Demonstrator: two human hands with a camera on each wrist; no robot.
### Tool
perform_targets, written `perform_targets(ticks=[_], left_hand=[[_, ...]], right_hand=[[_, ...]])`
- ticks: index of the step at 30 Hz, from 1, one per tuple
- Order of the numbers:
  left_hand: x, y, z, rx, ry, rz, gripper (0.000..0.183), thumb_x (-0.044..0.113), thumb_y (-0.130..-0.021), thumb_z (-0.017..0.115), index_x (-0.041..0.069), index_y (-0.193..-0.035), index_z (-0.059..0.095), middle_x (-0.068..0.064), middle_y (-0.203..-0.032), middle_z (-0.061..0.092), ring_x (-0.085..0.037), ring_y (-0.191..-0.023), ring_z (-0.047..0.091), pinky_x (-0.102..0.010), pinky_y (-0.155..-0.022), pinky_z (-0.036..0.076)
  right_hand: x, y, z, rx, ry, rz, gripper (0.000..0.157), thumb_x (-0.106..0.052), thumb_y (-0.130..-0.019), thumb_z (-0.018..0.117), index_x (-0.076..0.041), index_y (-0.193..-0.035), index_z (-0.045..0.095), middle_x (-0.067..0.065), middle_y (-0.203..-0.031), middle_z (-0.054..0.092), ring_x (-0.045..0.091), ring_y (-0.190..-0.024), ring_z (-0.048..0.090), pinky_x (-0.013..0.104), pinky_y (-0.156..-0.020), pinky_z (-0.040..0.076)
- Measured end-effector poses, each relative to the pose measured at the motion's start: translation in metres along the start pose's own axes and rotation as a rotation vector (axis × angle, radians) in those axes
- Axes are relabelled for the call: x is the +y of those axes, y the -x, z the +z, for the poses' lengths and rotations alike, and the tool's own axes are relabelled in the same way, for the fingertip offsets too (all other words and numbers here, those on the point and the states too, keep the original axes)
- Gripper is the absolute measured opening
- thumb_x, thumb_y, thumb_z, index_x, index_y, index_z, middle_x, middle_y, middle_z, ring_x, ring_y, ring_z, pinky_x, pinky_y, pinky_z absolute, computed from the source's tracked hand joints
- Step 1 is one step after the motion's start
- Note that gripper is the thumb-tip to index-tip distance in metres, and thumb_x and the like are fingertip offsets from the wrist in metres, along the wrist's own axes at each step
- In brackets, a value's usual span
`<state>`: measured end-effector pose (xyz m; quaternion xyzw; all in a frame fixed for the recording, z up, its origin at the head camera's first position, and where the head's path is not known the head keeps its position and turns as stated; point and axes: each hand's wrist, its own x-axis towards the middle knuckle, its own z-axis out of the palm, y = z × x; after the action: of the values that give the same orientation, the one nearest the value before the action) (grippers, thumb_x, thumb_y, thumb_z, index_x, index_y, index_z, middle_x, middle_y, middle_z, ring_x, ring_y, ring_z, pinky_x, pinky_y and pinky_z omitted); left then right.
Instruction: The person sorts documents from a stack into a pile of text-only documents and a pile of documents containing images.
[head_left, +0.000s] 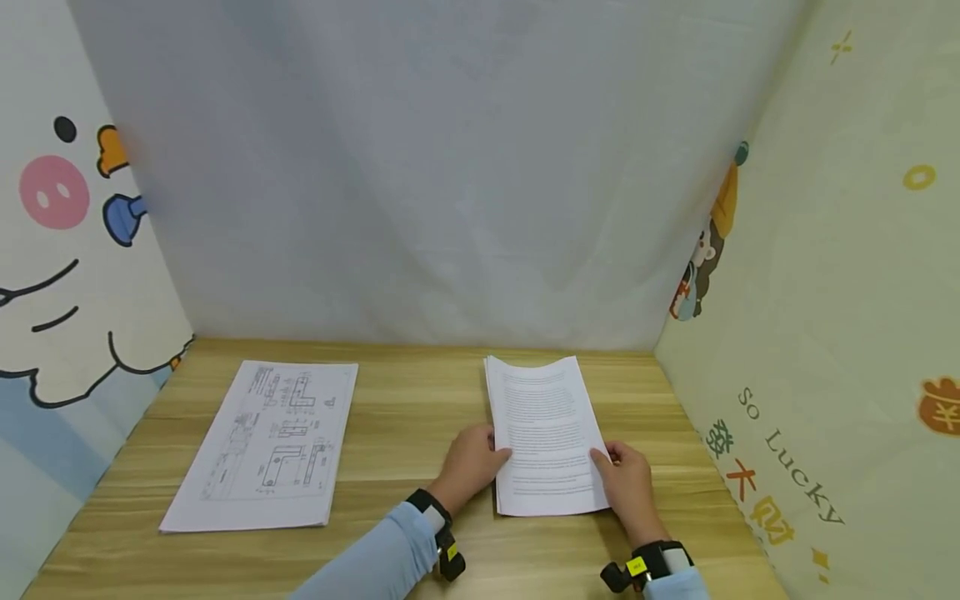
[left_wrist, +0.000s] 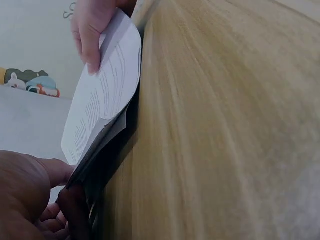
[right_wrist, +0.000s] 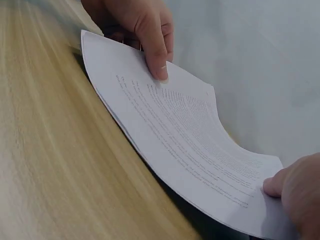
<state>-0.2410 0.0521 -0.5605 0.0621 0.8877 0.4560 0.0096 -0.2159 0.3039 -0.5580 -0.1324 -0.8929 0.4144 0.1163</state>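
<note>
Between my two hands is a thin stack of printed paper (head_left: 547,433), its sides bent upward and its near edge off the table. My left hand (head_left: 468,465) pinches the left edge, thumb on top and fingers beneath. My right hand (head_left: 628,482) grips the right edge the same way. In the left wrist view the sheets (left_wrist: 112,82) fan slightly apart at the edge, with dark shadow below. The right wrist view shows the text side of the sheets (right_wrist: 175,135) curving between both thumbs.
A second stack of sheets with technical drawings (head_left: 277,442) lies flat on the left of the wooden table (head_left: 408,400). A grey-white curtain (head_left: 420,167) hangs behind. Printed panels (head_left: 810,275) stand at both sides.
</note>
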Motion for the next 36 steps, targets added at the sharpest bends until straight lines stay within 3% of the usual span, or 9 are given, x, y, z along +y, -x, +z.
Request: perform_targets(ticks=[6, 11, 19, 29, 33, 36], left_hand=[[-0.001, 0.004, 0.005, 0.044, -0.116, -0.003, 0.035, 0.024, -0.078, 0.075, 0.007, -0.107, 0.065, -0.003, -0.09, 0.07, -0.01, -0.068, 0.059, -0.032, -0.057, 0.051], [-0.001, 0.006, 0.007, 0.075, -0.164, 0.017, 0.044, 0.025, -0.075, 0.077, 0.006, -0.112, 0.063, -0.003, -0.09, 0.069, -0.012, -0.069, 0.06, -0.032, -0.055, 0.05], [-0.002, 0.007, 0.006, 0.075, -0.205, -0.013, 0.051, 0.031, -0.072, 0.08, 0.003, -0.11, 0.061, -0.004, -0.086, 0.066, -0.015, -0.068, 0.059, -0.033, -0.054, 0.05], [-0.003, 0.007, 0.004, 0.08, -0.179, 0.004, 0.049, 0.033, -0.076, 0.076, 0.002, -0.111, 0.06, -0.004, -0.086, 0.063, -0.015, -0.068, 0.056, -0.033, -0.055, 0.049], [-0.002, 0.007, -0.007, 0.099, -0.2, 0.014, 0.048, 0.04, -0.079, 0.073, 0.004, -0.11, 0.061, -0.002, -0.083, 0.062, -0.014, -0.065, 0.055, -0.032, -0.054, 0.048], [-0.004, 0.008, -0.022, 0.109, -0.187, -0.004, 0.042, 0.042, -0.08, 0.07, 0.008, -0.105, 0.064, 0.0, -0.079, 0.062, -0.013, -0.063, 0.054, -0.032, -0.056, 0.048]], right_hand=[[0.004, 0.001, 0.001, -0.007, 0.202, -0.077, 0.025, -0.021, -0.089, 0.066, 0.0, -0.103, 0.069, 0.016, -0.09, 0.069, 0.024, -0.074, 0.06, 0.039, -0.063, 0.05], [0.006, 0.003, 0.001, 0.018, 0.39, -0.107, 0.029, -0.025, -0.087, 0.068, -0.002, -0.103, 0.068, 0.015, -0.09, 0.07, 0.024, -0.071, 0.06, 0.042, -0.06, 0.049], [0.006, 0.004, 0.001, 0.011, 0.545, -0.112, 0.033, -0.03, -0.084, 0.07, -0.002, -0.099, 0.065, 0.014, -0.088, 0.064, 0.024, -0.068, 0.057, 0.041, -0.057, 0.047], [0.005, 0.005, 0.001, 0.057, 0.568, -0.137, 0.033, -0.032, -0.085, 0.069, -0.001, -0.096, 0.064, 0.014, -0.088, 0.059, 0.026, -0.072, 0.054, 0.041, -0.059, 0.047], [-0.003, 0.006, 0.002, 0.092, 0.524, -0.159, 0.034, -0.033, -0.086, 0.067, -0.001, -0.1, 0.065, 0.013, -0.09, 0.06, 0.027, -0.075, 0.056, 0.043, -0.063, 0.049], [-0.019, 0.01, 0.005, 0.107, 0.416, -0.177, 0.03, -0.031, -0.086, 0.067, -0.003, -0.098, 0.065, 0.011, -0.088, 0.061, 0.025, -0.073, 0.055, 0.041, -0.062, 0.048]])
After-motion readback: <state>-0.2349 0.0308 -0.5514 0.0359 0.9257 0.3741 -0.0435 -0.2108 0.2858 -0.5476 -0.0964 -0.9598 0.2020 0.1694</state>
